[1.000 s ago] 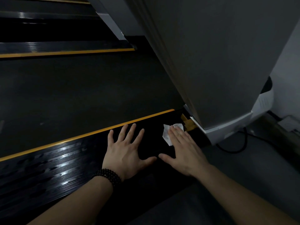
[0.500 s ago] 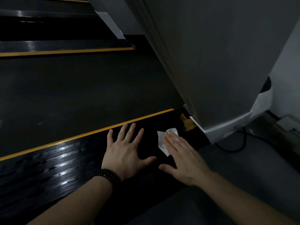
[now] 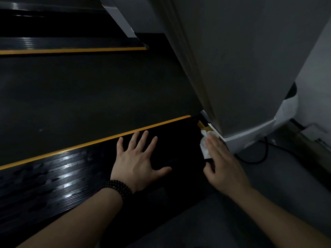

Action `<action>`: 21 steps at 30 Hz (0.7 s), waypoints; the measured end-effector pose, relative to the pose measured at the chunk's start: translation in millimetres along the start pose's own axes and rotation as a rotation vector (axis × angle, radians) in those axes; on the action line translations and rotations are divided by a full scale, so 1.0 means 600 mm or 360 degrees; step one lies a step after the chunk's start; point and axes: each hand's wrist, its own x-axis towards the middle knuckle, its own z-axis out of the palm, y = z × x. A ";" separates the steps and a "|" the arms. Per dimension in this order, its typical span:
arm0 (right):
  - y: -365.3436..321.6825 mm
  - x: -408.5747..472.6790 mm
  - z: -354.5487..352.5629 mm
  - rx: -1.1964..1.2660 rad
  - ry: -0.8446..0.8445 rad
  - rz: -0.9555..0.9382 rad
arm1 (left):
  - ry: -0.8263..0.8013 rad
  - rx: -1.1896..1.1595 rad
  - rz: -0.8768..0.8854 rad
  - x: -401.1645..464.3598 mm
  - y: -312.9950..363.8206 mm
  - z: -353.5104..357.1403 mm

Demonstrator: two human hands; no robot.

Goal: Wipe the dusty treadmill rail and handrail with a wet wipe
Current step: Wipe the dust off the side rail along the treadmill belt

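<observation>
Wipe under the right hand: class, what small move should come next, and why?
Probably draw the wipe back along the rail toward the left hand. The right hand presses it flat at the rail's far end, against the white housing, so only the near stretch is left.

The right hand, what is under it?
A white wet wipe lies under the right hand, pressed flat onto the black treadmill rail. Only its left edge and top corner show; the rest is covered by the fingers.
</observation>
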 end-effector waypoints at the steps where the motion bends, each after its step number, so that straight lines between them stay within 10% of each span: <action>1: 0.005 -0.001 -0.002 0.0002 0.0015 0.0033 | 0.0001 0.0000 0.0002 0.001 -0.001 0.001; 21: -0.041 0.071 0.020 -0.0139 -0.0602 0.0172 | 0.0019 0.0025 -0.0036 -0.002 0.005 -0.002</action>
